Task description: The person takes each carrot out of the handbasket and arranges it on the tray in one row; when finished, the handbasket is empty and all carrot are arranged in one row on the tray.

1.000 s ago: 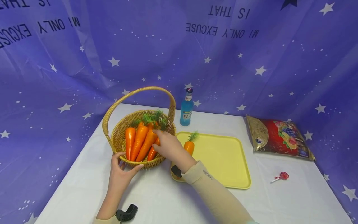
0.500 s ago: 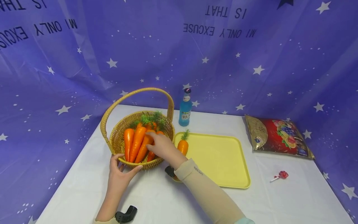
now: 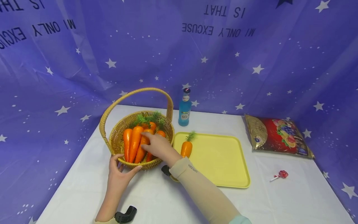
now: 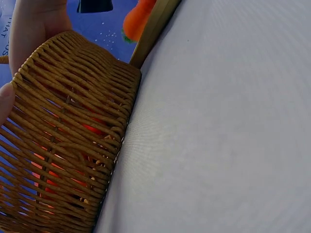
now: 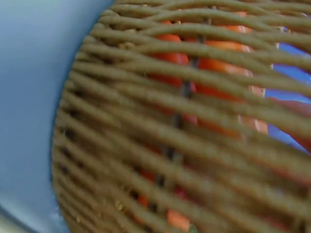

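A wicker basket (image 3: 117, 132) with a tall arched handle stands on the table's left side. Several orange carrots (image 3: 130, 144) with green tops lie inside it. My left hand (image 3: 118, 174) grips the near rim, fingertips over the edge and thumb along the outer wall; the left wrist view shows the thumb (image 4: 6, 102) against the weave. My right hand (image 3: 159, 146) reaches into the basket, index finger and thumb spread across one carrot, with orange showing between them. Its other fingers are hidden. The basket wall (image 5: 146, 107) fills most of the right wrist view.
Right of the basket lies a yellow tray (image 3: 218, 161) holding a single carrot (image 3: 186, 149), partly behind my right forearm. A blue bottle (image 3: 185, 112) stands behind. Farther right are a red-and-gold bag (image 3: 279, 136) and a lollipop (image 3: 283, 174). A starry purple cloth (image 3: 223, 62) hangs at the back.
My right hand has moved left and slightly down across the carrots, and a few carrots have shifted slightly. My left hand keeps its hold on the basket rim.
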Available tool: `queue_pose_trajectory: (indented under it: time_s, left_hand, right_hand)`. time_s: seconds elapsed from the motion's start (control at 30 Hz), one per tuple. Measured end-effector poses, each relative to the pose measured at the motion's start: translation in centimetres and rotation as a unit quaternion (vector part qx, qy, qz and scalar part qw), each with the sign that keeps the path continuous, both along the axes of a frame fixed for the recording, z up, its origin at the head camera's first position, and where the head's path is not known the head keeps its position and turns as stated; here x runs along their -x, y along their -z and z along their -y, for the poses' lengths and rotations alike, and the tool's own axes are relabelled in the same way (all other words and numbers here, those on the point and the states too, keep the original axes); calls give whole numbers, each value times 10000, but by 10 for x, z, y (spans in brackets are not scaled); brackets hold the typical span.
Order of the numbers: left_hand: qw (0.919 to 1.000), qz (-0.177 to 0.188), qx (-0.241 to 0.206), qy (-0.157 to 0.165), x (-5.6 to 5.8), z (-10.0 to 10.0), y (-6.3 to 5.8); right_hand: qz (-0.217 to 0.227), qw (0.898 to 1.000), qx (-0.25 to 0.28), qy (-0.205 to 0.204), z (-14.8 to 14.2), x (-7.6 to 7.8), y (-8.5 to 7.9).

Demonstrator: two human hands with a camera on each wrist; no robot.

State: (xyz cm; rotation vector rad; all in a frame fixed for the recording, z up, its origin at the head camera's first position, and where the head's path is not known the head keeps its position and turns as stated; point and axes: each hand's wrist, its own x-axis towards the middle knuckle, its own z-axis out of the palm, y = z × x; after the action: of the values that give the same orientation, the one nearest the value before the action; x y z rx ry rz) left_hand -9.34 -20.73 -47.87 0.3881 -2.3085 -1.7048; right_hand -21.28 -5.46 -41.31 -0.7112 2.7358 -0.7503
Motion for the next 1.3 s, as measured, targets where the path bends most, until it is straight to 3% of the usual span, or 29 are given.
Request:
queue_pose_trajectory:
  time_s: [0.27, 0.57, 1.07, 1.3]
  left_hand:
    - [10000, -41, -21, 60, 0, 0, -2]
    - [10000, -33, 4, 81, 0, 1, -3]
    - [10000, 31, 6, 40, 0, 2, 0]
    - [10000, 26, -13, 44, 0, 2, 0]
  right_hand:
    - [-185, 9971, 682, 271, 0, 0, 7]
    - [-396, 9828, 1738, 485, -4, 0, 7]
    - [-448, 9483, 3112, 437, -32, -8, -13]
    - [-283, 9290, 3651, 531, -56, -24, -25]
